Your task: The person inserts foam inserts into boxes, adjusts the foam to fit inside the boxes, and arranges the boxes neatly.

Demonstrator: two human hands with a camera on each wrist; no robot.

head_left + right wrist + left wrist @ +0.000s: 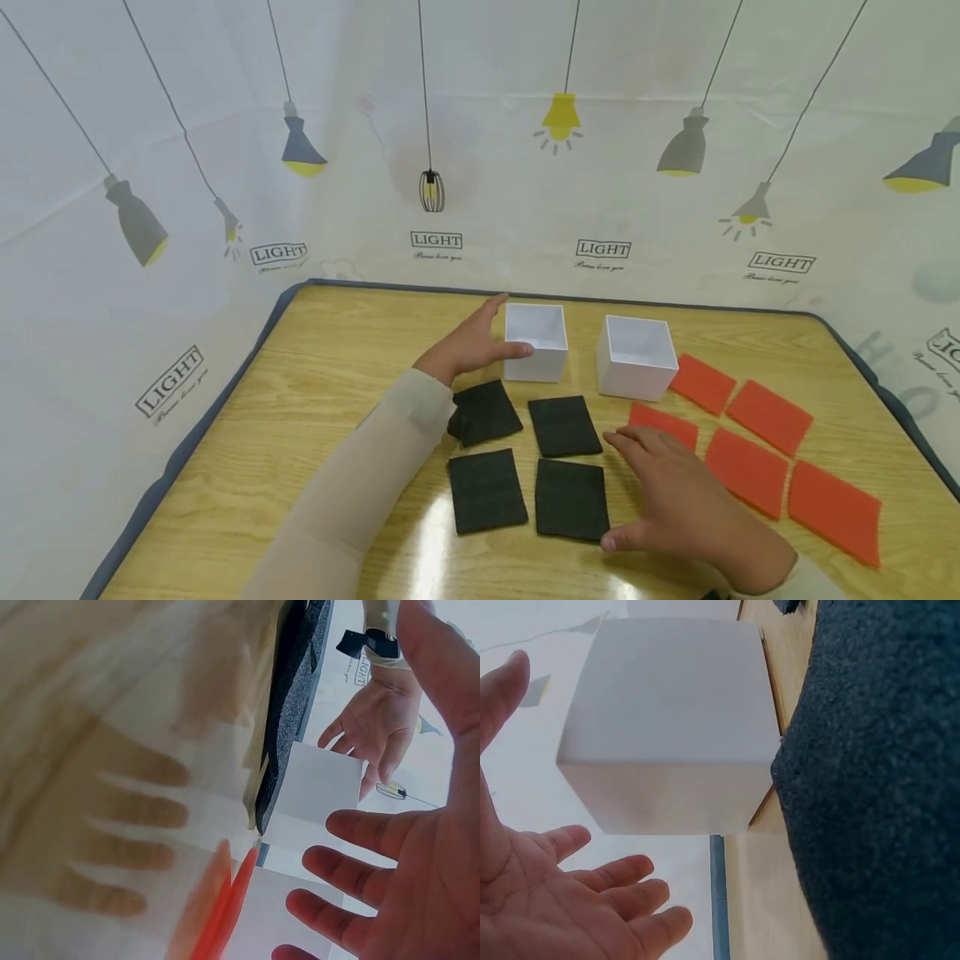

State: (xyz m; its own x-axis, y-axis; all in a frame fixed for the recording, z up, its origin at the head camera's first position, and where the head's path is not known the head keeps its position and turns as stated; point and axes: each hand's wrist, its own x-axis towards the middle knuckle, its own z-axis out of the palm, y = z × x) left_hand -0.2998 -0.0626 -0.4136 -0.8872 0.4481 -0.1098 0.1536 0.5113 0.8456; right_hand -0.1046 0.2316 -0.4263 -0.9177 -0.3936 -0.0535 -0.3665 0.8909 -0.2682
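Note:
Two white open-topped boxes stand side by side at the back of the table. My left hand (468, 342) is at the left box (536, 364), thumb and fingers spread about its near left side. In the left wrist view a gap shows between the spread fingers and the white box (667, 697); nothing is held. Several black fabric-like squares lie in front, among them one (570, 498) beside my right hand (675, 492). That hand hovers over the wood between black and red squares, fingers apart and nothing gripped. The right wrist view shows its straight fingers (360, 874).
The right box (636, 377) stands close to several red squares (834, 510) laid out on the right. Behind and beside the wooden table (337, 350) hangs a white cloth (495, 167) printed with lamps. A dark edging runs round the table.

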